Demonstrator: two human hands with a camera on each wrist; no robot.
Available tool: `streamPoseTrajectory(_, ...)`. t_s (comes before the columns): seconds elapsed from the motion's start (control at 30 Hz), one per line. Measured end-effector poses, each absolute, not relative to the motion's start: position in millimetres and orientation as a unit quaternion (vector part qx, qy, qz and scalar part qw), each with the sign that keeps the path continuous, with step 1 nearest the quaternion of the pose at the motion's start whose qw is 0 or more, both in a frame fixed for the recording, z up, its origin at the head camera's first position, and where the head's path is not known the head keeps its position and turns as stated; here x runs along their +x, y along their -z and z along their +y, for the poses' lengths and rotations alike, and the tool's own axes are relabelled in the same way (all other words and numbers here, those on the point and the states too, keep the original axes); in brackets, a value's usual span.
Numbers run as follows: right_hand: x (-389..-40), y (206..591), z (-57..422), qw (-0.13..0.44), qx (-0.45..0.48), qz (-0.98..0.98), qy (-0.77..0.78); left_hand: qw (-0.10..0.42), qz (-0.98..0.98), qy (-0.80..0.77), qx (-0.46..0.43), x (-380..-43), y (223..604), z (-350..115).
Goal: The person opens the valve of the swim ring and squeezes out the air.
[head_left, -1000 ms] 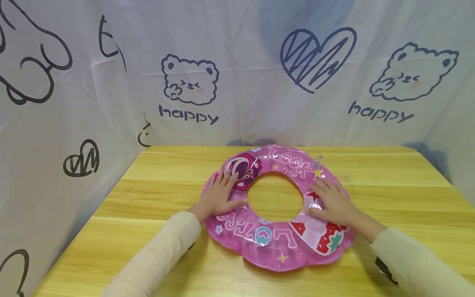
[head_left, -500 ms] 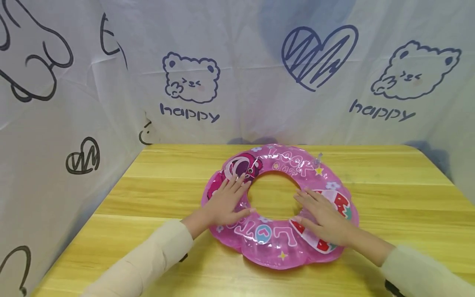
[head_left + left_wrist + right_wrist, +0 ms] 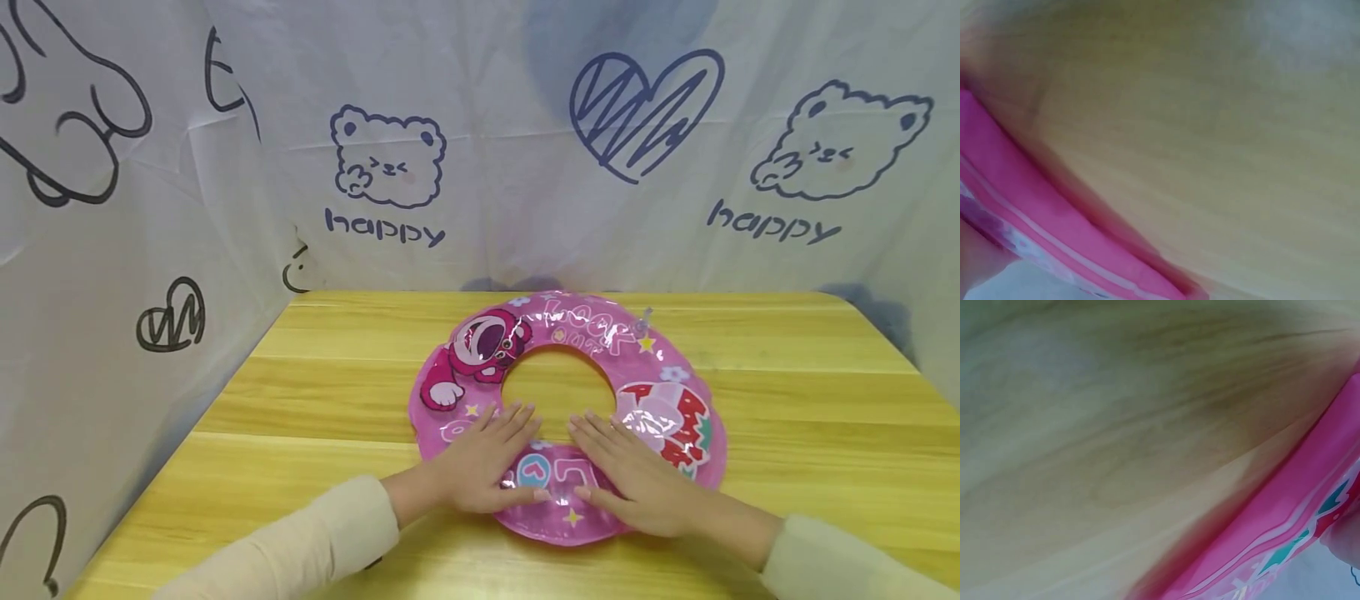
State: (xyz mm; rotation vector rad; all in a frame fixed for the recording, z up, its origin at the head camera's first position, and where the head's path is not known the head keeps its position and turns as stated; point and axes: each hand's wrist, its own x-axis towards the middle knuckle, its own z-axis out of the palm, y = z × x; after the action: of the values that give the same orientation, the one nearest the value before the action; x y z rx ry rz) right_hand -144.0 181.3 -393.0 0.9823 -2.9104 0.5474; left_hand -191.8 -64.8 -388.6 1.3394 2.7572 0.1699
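Resting left hand (image 3: 489,461) and right hand (image 3: 639,477), both straight-fingered, neither nearer, on near arc of inflatable swim ring (image 3: 562,467), with bulk ahead.

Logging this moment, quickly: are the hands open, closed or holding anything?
Left hand: open, resting on the pink inflatable ring.
Right hand: open, resting on the same ring, gripping nothing.

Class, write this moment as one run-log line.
Left hand: rests on pink inflatable plastic ring; right hand: rests on same ring; ring: on yellow wood-grain table
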Motion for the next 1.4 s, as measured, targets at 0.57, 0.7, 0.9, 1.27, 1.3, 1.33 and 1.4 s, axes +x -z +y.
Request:
streamPoseTrajectory(0.57, -141.0, 414.4, 180.6, 0.019, 0.364, -0.923, -0.127, 0.025, 0.9, -0.025, 0.434, -181.9, 411.8, -65.4)
streamPoseTrajectory(0.7, -141.1, 419.7, 179.9, 0.027, 0.367, -0.922, -0.121, 0.012, 0.899, -0.015, 0.438, -181.9, 417.1, -64.3)
streamPoseTrajectory(0.9, -142.3, 426.3, 179.6, 0.05, 0.374, -0.92, -0.103, 0.017, 0.9, -0.001, 0.435, -181.9, 419.9, -63.3)
streamPoseTrajectory(1.27, -144.8, 432.1, 178.8, 0.092, 0.39, -0.914, -0.064, 0.06, 0.906, 0.012, 0.419, -181.1, 418.6, -61.1)
streamPoseTrajectory(1.3, -144.8, 432.6, 178.7, 0.092, 0.389, -0.914, -0.064, 0.061, 0.906, 0.013, 0.419, -181.3, 418.4, -61.0)
streamPoseTrajectory(1.33, -144.9, 433.0, 178.5, 0.093, 0.389, -0.914, -0.064, 0.063, 0.906, 0.014, 0.419, -181.6, 418.3, -61.0)
streamPoseTrajectory(1.4, -145.1, 433.5, 178.5, 0.094, 0.39, -0.914, -0.058, 0.067, 0.905, 0.013, 0.421, -182.7, 418.1, -61.1)
